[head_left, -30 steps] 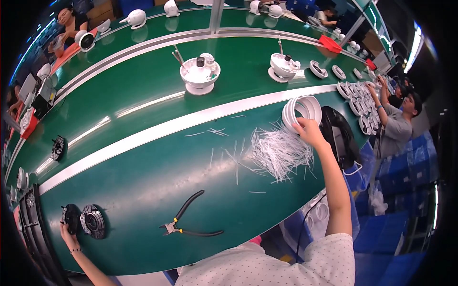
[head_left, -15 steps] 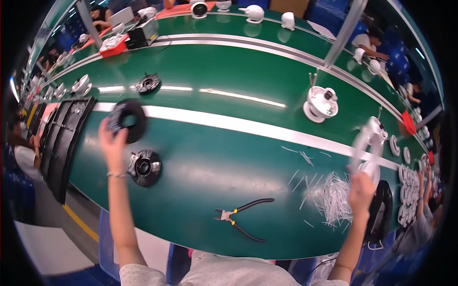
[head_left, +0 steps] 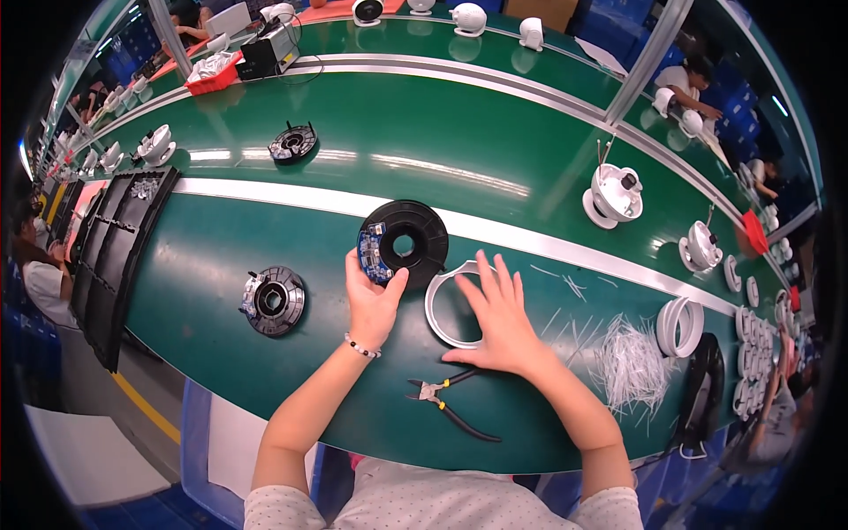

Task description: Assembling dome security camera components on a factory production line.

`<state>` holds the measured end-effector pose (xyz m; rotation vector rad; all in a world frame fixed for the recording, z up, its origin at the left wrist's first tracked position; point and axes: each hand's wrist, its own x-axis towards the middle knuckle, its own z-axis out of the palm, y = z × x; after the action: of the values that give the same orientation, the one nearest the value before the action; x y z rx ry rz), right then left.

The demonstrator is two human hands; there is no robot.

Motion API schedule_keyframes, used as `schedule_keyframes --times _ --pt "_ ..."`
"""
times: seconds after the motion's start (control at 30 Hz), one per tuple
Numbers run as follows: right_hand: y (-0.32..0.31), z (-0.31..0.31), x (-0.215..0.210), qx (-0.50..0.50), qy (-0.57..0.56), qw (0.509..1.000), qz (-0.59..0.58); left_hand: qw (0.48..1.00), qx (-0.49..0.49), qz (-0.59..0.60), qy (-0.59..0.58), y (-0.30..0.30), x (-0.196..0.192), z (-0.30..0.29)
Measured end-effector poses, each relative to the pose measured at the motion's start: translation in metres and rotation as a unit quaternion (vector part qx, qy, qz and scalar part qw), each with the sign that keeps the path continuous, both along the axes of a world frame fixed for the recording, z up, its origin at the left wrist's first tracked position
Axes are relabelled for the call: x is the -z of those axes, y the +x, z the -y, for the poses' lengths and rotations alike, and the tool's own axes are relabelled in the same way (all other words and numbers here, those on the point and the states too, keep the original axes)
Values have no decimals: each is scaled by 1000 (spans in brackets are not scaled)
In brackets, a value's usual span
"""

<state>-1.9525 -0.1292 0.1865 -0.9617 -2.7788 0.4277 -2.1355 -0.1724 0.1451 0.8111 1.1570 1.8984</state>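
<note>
My left hand (head_left: pixel 372 301) grips a black round disc part (head_left: pixel 408 240) with a small blue circuit board on its left side, holding it just above the green table. My right hand (head_left: pixel 499 314) lies flat with its fingers spread on a white plastic ring (head_left: pixel 436 305) that rests on the table right of the disc. A pair of cutting pliers (head_left: pixel 449 399) with black handles lies below my right hand, untouched.
A second black disc assembly (head_left: pixel 272 299) lies to the left, another (head_left: pixel 292 143) farther back. Black trays (head_left: pixel 115 247) line the left edge. A pile of white cable ties (head_left: pixel 629 364) and stacked white rings (head_left: pixel 678 326) sit at the right. White round housings (head_left: pixel 613 196) stand beyond the white stripe.
My left hand brought the black disc from the far left to the middle. My right hand carried the white ring in from the right and set it flat on the table.
</note>
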Motion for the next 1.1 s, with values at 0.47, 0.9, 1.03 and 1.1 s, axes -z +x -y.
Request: schedule_keyframes --times 0.47,0.9,1.03,1.1 --pt "23 -33 6 119 -107 978 -131 963 138 -49 -228 -19 -40 64" --pt "8 -11 26 179 -478 719 -471 845 209 -372 -321 -41 5 -13" --pt "2 -7 31 189 -537 643 -512 839 211 -472 -171 -30 3 -8" --pt "0 -10 30 184 -555 599 -548 834 274 -453 -158 -20 -13 -12"
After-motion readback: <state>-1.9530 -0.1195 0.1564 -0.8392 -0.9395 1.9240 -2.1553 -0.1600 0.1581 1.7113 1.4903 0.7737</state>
